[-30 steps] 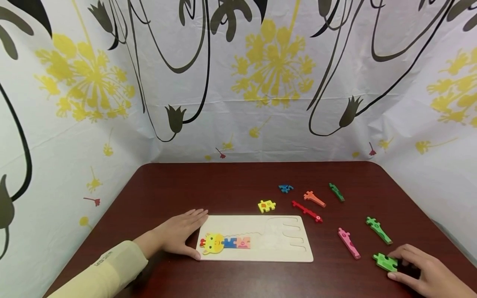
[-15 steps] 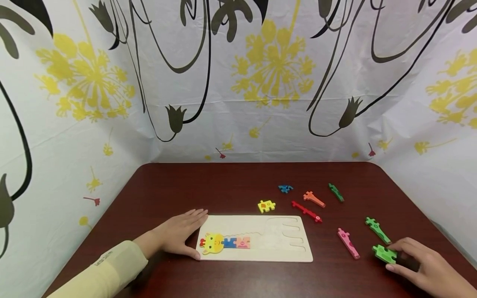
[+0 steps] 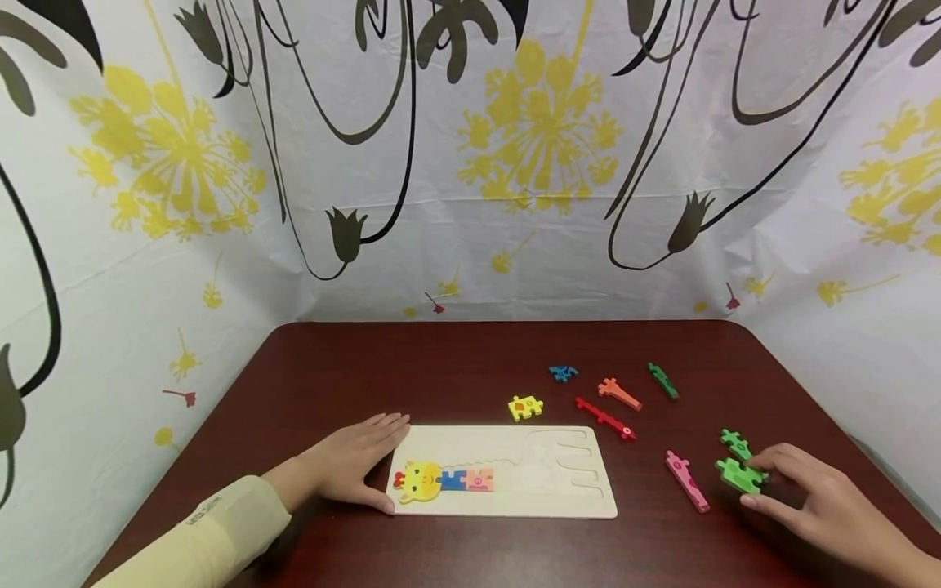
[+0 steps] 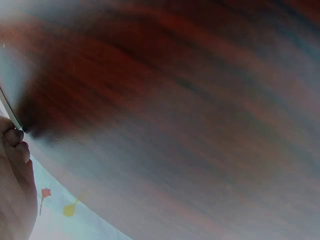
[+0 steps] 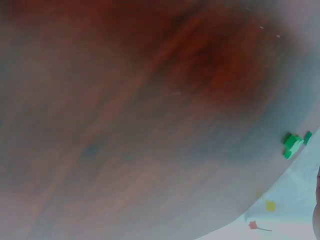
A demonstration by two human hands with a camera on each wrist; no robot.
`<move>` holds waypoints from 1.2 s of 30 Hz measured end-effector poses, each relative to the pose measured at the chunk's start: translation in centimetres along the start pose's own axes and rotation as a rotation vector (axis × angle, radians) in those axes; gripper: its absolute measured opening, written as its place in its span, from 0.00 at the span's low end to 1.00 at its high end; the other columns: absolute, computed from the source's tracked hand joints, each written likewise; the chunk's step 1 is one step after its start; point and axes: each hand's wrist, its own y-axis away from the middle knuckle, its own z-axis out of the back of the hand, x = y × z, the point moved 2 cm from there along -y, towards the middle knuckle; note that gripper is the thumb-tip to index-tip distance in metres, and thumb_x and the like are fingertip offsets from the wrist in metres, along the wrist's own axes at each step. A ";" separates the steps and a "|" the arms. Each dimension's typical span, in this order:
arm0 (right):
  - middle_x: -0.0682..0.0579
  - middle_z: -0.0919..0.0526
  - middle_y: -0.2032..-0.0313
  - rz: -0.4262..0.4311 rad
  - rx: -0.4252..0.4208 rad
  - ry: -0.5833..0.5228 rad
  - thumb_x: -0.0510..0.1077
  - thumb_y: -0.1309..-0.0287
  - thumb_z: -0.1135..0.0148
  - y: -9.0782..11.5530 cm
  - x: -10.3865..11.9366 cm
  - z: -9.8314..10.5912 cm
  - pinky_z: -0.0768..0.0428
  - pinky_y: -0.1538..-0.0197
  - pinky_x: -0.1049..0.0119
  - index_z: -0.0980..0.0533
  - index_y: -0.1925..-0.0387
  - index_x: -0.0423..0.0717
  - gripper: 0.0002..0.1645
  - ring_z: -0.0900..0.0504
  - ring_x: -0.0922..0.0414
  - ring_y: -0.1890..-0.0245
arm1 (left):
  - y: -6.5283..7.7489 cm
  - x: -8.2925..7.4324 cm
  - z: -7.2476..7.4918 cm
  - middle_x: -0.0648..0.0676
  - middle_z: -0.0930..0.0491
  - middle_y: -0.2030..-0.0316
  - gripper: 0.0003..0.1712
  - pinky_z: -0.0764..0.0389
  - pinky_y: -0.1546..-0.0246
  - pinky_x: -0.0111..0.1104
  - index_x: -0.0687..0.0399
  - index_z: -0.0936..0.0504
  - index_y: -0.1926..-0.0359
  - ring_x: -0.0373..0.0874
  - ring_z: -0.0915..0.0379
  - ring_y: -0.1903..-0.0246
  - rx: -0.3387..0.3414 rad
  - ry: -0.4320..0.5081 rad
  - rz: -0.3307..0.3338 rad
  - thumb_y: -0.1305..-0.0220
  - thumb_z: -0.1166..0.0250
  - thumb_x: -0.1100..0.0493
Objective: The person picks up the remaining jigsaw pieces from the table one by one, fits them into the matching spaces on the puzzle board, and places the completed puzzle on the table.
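Note:
My left hand (image 3: 360, 461) rests on the left end of the pale wooden puzzle board (image 3: 544, 465), thumb and fingers spread along its edge. A giraffe-head piece (image 3: 419, 480), a blue puzzle piece (image 3: 453, 479) and a pink puzzle piece (image 3: 480, 479) lie joined on the board. At the right, thumb and fingers of my right hand (image 3: 819, 502) pinch a light green puzzle piece (image 3: 738, 475) by its right side. It overlaps the lower part of a long green piece (image 3: 735, 443) behind it. In the left wrist view, only part of the left hand (image 4: 15, 185) shows.
Other pieces lie scattered on the dark table (image 3: 412, 367): long pink (image 3: 687, 482), red (image 3: 604, 418), orange (image 3: 620, 394), dark green (image 3: 662, 380), blue (image 3: 563, 373) and yellow (image 3: 525, 407) ones. A patterned cloth (image 3: 470, 269) hangs around the table's far side.
My right hand has moved away from me and slightly left, carrying the light green puzzle piece up to the long green one. The left hand and the board have stayed put.

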 end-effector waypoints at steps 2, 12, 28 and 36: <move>0.65 0.24 0.63 0.006 -0.001 0.001 0.35 0.80 0.16 -0.5 0.2 -0.1 0.29 0.68 0.82 0.22 0.62 0.53 0.35 0.27 0.70 0.70 | 0.0 0.0 0.0 0.56 0.52 0.25 0.67 0.50 0.30 0.42 0.59 0.50 0.24 0.48 0.59 0.27 -0.003 -0.003 0.000 0.50 0.56 0.14; 0.62 0.25 0.61 0.033 -0.023 -0.052 0.35 0.76 0.17 -2.2 1.0 -0.6 0.31 0.73 0.78 0.22 0.59 0.51 0.35 0.30 0.70 0.69 | -0.1 0.0 -0.1 0.55 0.52 0.25 0.67 0.50 0.30 0.42 0.58 0.50 0.24 0.47 0.60 0.26 -0.002 0.004 0.003 0.50 0.55 0.14; 0.62 0.21 0.62 0.106 -0.048 -0.151 0.34 0.74 0.17 -5.5 2.9 -2.7 0.28 0.62 0.78 0.21 0.59 0.53 0.33 0.26 0.67 0.65 | -0.2 0.2 -0.1 0.55 0.52 0.25 0.67 0.50 0.30 0.41 0.59 0.50 0.24 0.47 0.59 0.27 -0.011 -0.003 -0.003 0.50 0.55 0.14; 0.61 0.21 0.61 0.151 -0.058 -0.198 0.34 0.72 0.17 -7.0 4.0 -3.7 0.28 0.62 0.75 0.20 0.58 0.52 0.33 0.26 0.64 0.65 | -0.2 0.2 -0.2 0.54 0.53 0.25 0.67 0.50 0.30 0.40 0.58 0.51 0.24 0.46 0.60 0.27 -0.015 -0.020 0.001 0.51 0.56 0.14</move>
